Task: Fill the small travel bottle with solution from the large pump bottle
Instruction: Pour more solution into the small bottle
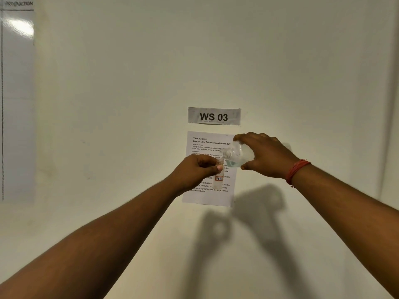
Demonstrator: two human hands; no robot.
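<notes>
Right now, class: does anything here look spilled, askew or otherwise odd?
No spill shows. The large bottle, gripped by the right hand, is tipped with its open neck over the small travel bottle, held upright by the left hand. Odd only: no pump is fitted.

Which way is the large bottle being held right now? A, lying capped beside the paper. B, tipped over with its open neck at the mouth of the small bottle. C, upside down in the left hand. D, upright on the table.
B: the right hand holds the large bottle tilted, its uncapped neck at the top of the small bottle, which the left hand grips.
</notes>
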